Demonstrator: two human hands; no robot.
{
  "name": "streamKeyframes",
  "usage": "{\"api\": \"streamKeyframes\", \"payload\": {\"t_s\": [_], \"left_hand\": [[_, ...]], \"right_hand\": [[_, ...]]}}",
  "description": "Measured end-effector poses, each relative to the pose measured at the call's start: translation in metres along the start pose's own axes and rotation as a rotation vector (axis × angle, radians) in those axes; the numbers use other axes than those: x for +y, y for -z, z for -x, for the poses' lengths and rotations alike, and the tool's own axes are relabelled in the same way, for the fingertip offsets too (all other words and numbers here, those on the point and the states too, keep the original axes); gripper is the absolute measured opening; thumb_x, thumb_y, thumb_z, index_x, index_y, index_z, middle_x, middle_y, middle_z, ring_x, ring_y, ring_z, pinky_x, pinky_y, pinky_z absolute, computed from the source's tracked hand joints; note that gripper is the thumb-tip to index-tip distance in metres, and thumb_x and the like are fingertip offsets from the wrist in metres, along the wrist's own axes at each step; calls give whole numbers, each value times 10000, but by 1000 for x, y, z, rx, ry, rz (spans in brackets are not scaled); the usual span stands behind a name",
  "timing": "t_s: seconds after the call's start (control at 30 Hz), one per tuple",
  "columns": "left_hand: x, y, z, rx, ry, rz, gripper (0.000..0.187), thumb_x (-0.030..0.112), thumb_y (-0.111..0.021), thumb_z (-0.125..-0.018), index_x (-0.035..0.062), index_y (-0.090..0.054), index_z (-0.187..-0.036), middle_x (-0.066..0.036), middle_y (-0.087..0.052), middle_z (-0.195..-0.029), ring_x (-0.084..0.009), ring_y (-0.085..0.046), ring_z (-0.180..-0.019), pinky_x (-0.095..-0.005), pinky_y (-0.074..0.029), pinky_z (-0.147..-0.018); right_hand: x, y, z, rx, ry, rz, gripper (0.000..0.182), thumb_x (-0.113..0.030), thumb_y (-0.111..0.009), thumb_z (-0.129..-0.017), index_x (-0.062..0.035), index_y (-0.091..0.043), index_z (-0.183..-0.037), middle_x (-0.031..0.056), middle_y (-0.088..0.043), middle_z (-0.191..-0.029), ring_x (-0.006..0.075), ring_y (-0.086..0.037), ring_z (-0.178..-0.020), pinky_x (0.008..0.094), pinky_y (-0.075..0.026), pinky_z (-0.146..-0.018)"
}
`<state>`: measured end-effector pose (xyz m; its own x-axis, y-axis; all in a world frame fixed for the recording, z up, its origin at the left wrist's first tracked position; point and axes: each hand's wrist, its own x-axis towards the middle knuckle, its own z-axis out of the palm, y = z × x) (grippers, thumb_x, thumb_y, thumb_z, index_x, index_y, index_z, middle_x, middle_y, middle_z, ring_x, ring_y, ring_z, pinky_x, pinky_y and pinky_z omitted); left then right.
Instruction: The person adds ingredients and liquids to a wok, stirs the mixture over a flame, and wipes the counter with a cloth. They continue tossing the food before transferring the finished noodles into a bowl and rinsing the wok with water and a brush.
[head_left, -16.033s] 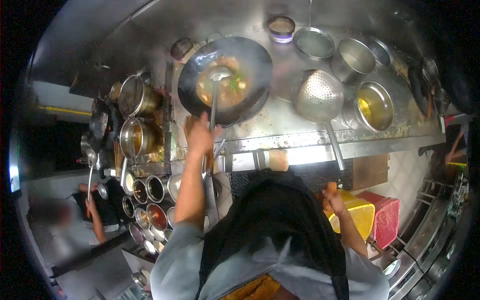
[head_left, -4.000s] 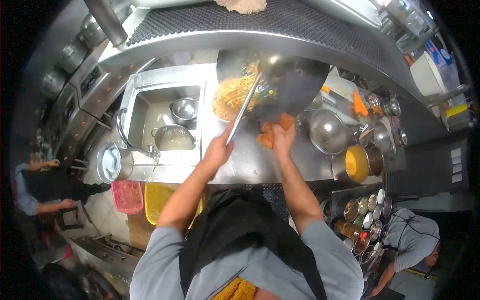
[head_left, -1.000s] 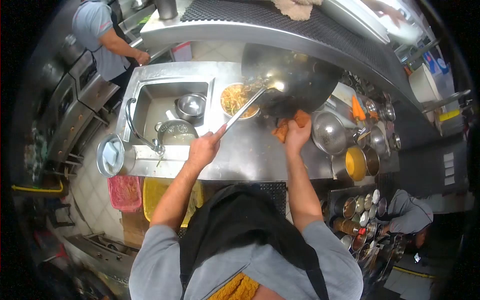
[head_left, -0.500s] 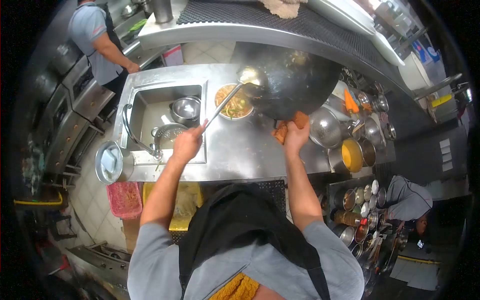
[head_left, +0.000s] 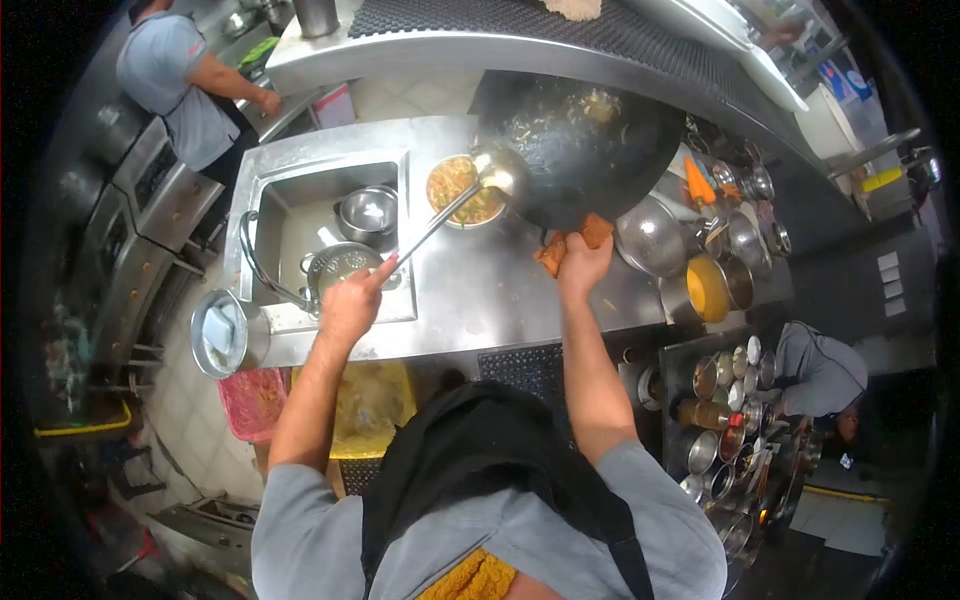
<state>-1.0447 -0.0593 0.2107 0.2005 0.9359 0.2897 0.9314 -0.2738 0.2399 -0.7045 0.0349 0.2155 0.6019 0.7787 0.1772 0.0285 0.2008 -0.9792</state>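
Note:
My left hand point(head_left: 350, 303) is closed on the long handle of a metal ladle point(head_left: 498, 172). The ladle's bowl sits between a round bowl of food point(head_left: 465, 192), which looks like noodles or soup with green pieces, and a large dark wok point(head_left: 590, 160). My right hand point(head_left: 583, 266) grips the wok's near edge through an orange-brown cloth point(head_left: 551, 254). The wok is tilted toward the bowl, and some food bits cling to its inner surface. Whether a wok handle lies under the cloth is hidden.
Left of the bowl, a sink point(head_left: 290, 215) holds metal bowls and a strainer point(head_left: 345, 262). A metal pot point(head_left: 228, 333) stands at the counter's left corner. Carrots point(head_left: 698, 182), a colander point(head_left: 650, 237) and a yellow-filled pot point(head_left: 706, 290) crowd the right. Two other people work nearby.
The ladle's bowl has moved slightly down and right, nearer the food bowl's right rim. My left hand has shifted left and down. The wok's inside now shows more toward me.

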Motion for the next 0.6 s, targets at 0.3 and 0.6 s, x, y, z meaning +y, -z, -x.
{"api": "streamKeyframes", "payload": {"t_s": [0.3,0.6], "left_hand": [[7,-18,33,131,-118,181,569,32,-592,-806,206,-551,-1346,-92,-607,-746,-305,-611,-592,-424,-504,-518],[233,-44,69,-321,-383,792,448,167,-674,-798,99,-586,-1232,-179,-671,-906,-330,-665,-726,-412,-535,-662]], "right_hand": [[12,72,23,51,-81,-225,364,54,-540,-759,10,-498,-1118,137,-609,-926,221,-625,-747,351,-542,-648],[-99,272,184,503,-295,-355,305,-58,-569,-782,-39,-445,-1060,164,-586,-777,248,-583,-549,359,-496,-411]]}}
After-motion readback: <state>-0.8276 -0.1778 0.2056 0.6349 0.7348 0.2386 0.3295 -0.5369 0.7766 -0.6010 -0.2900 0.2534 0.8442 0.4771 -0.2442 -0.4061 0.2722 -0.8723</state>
